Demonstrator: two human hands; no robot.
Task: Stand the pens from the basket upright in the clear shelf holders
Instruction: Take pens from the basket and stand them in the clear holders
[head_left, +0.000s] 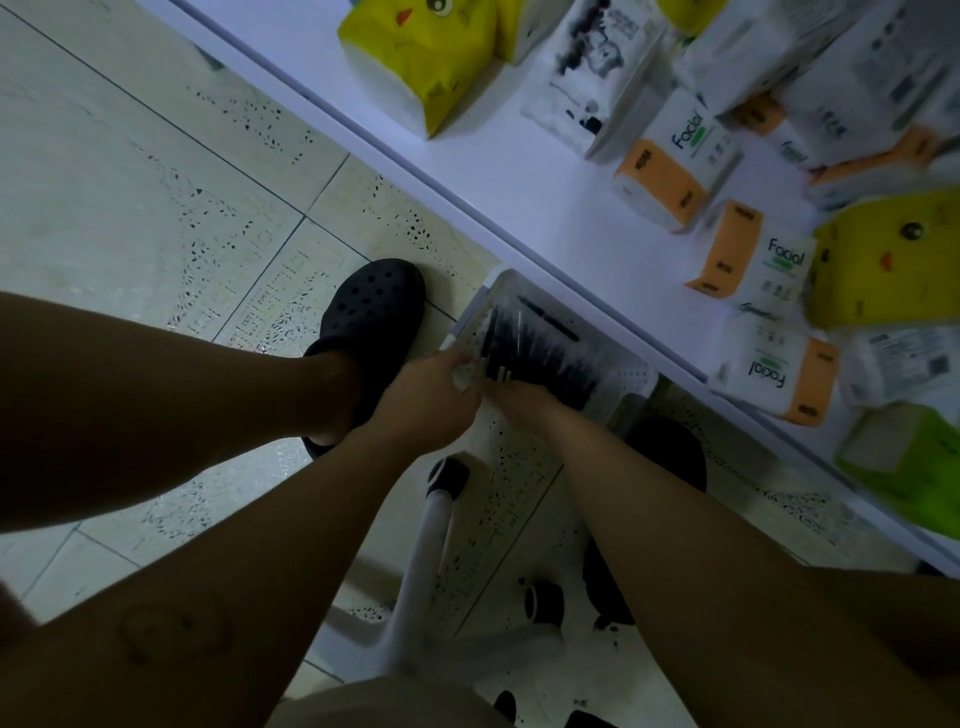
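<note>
Pick-up stage at the basket. A dense heap of black pens lies flat in a white perforated basket set on the tiled floor, just beyond both hands. The near corner of the basket is gripped by the left hand, whose fingers are curled over the rim. The right hand, just beside the left one, is pushed in among the near ends of the pens. Its fingers are hidden by the heap, so it cannot be told whether any pen is grasped.

The step in hand is judged to be the gathering of pens from the basket; none is seen standing upright yet. The clear holders are not in view. The next move is expected to call for a firm closure on a small bunch, a lift clear of the rim, and a turn of the pens to vertical.

Beyond the basket a white shelf is loaded with tissue packs. A black clog is seen beyond the left hand, and a white chair base nearer than both hands.
</note>
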